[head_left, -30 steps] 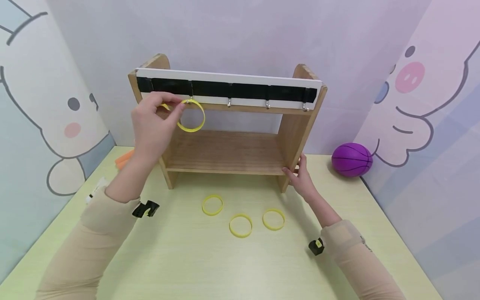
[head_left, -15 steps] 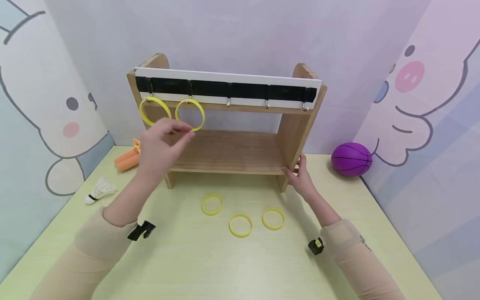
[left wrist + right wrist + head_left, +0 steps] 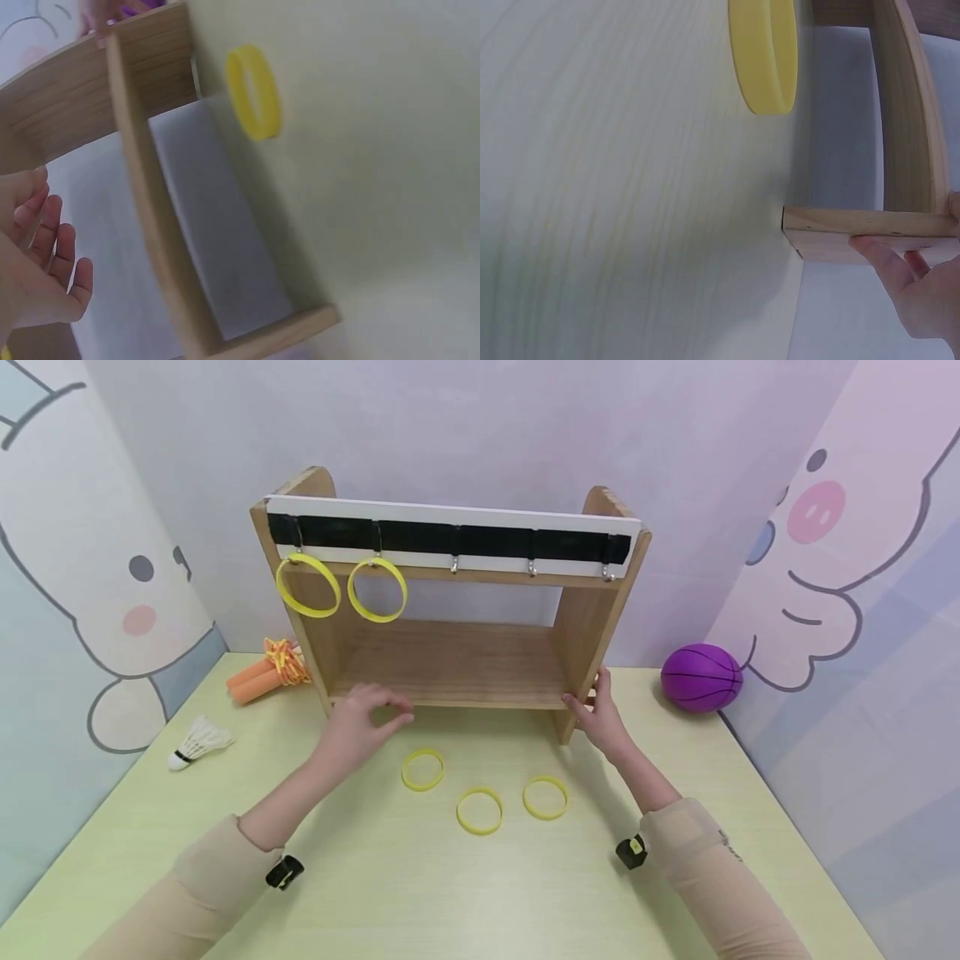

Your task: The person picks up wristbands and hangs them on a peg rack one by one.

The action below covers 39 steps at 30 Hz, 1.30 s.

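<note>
My left hand [image 3: 360, 722] hovers before the lower shelf edge of a wooden rack [image 3: 450, 664], its fingers loosely bent and holding nothing. Near it on the table lies a yellow ring [image 3: 422, 789]; another yellow ring [image 3: 480, 833] and a third yellow ring [image 3: 545, 817] lie further right. On the rack's two left hooks hang a yellow band [image 3: 313, 613] and a second yellow band [image 3: 378, 619]. My right hand [image 3: 600, 718] grips the rack's right side panel, with the thumb at the front edge; the right wrist view shows fingers [image 3: 885, 262] against the panel [image 3: 840, 219].
Bare metal hooks, such as one hook [image 3: 454, 565], line the right part of the black strip [image 3: 495, 541]. An orange-handled jump rope [image 3: 258, 681] and a shuttlecock [image 3: 201, 742] lie at left. A purple ball [image 3: 701, 678] sits at right, by the wall.
My left hand has let go of the second hanging ring and come down from the hooks towards the table rings. My right hand stays on the rack.
</note>
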### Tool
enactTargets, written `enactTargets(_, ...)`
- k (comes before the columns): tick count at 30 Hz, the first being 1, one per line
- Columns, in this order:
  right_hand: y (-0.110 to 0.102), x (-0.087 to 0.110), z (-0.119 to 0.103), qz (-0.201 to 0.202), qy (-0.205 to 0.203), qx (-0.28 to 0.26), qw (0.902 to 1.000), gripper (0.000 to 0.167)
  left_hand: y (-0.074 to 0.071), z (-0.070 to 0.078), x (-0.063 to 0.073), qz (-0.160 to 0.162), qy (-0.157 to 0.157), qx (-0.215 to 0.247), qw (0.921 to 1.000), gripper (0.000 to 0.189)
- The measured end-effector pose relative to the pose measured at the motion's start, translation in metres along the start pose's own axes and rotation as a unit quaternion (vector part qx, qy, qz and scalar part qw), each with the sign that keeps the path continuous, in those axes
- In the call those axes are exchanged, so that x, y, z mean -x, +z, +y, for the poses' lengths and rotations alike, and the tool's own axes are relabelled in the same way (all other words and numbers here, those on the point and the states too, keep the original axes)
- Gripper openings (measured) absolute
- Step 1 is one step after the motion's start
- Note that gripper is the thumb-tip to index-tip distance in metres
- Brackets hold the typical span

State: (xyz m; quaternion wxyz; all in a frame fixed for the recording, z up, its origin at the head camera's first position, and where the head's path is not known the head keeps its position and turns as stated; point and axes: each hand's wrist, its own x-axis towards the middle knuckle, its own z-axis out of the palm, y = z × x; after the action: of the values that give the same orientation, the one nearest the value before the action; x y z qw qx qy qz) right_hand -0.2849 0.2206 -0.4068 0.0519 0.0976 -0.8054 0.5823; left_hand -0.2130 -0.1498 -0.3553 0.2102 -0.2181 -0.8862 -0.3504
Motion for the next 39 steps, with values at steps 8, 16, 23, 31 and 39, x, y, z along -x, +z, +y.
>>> enactTargets(8,0.0,0.005,-0.014,-0.002,0.007,-0.007,0.9999,0.069,0.024,-0.034,0.019,-0.105,0.022,-0.022,0.994,0.011)
enactTargets(16,0.001,0.006,-0.018,-0.006,0.01,0.0,0.9999,0.069,0.033,-0.06,0.028,-0.211,0.082,-0.065,0.9719,0.015)
enactTargets(23,0.002,0.012,-0.033,-0.008,0.016,-0.001,0.9998,0.068,0.043,-0.072,0.03,-0.254,0.111,-0.061,0.9588,0.013)
enactTargets(31,0.003,0.012,-0.034,-0.009,0.018,-0.004,0.9998,0.068,0.05,-0.07,0.032,-0.267,0.125,-0.042,0.9546,0.009)
enactTargets(39,0.003,0.012,-0.032,-0.003,0.014,-0.006,0.9999,0.067,0.049,-0.063,0.03,-0.269,0.104,-0.01,0.9575,0.008)
